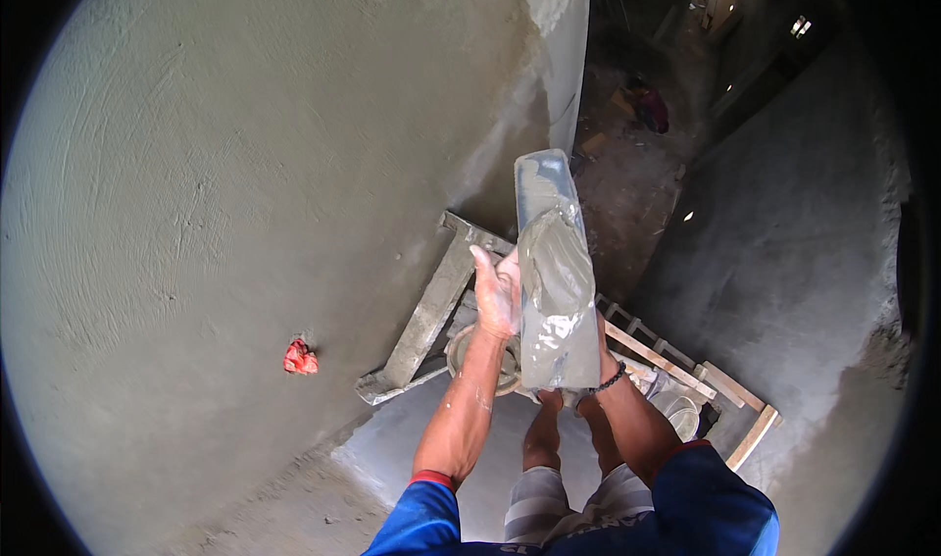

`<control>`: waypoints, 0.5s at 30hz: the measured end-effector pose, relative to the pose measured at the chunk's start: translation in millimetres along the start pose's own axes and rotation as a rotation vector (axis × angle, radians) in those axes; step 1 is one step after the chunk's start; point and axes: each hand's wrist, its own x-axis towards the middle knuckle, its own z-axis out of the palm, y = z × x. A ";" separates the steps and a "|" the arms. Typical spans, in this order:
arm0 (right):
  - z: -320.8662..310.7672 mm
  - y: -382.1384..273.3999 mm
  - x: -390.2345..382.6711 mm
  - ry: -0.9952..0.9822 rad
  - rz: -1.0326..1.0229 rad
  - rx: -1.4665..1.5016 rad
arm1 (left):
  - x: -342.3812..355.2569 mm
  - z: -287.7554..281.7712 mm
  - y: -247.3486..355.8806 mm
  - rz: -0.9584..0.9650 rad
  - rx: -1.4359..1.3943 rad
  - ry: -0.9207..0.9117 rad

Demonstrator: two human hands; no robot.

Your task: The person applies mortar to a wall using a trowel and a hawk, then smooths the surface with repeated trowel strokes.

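A long rectangular plastering trowel [549, 345] is raised in front of me, its flat face up and a thick heap of wet grey mortar [557, 262] on it. My right hand [603, 338] is mostly hidden beneath the blade's right side, where it grips the trowel from below. Beside the blade's left edge is my left hand [498, 291], smeared with mortar. Its thumb is stretched up and apart; the other fingers reach toward the trowel edge and are partly covered by it.
A freshly plastered wall [245, 164] fills the left, with a crumpled red piece [300, 357] on it. Below are a mortar-coated wooden frame [431, 306], a round mortar bucket [461, 350], wooden rails [662, 360] and a pale bucket [678, 411]. Another person [649, 105] is far below.
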 end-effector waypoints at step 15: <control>2.2 59.4 228.2 -0.022 -0.208 0.144 | -190.7 -243.6 -64.6 -0.095 0.153 0.601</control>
